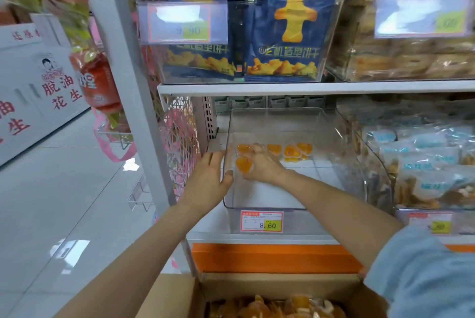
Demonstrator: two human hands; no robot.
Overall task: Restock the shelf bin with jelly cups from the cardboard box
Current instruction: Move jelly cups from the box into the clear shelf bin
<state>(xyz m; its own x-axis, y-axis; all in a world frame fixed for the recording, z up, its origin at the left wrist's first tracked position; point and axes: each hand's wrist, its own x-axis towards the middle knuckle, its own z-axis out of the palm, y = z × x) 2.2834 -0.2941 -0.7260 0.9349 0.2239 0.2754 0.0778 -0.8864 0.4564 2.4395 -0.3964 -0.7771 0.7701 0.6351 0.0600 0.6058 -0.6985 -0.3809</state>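
Head view: the left hand [205, 179] lies flat, fingers straight, on the left wall of the bin [264, 207], likely to stop it sliding. The right hand [262, 164] is inside the bin, fingers curled round a jelly cup [243, 165], near the few cups [295, 152] at the back. The box [257, 285] sits just below, close for grabbing more.
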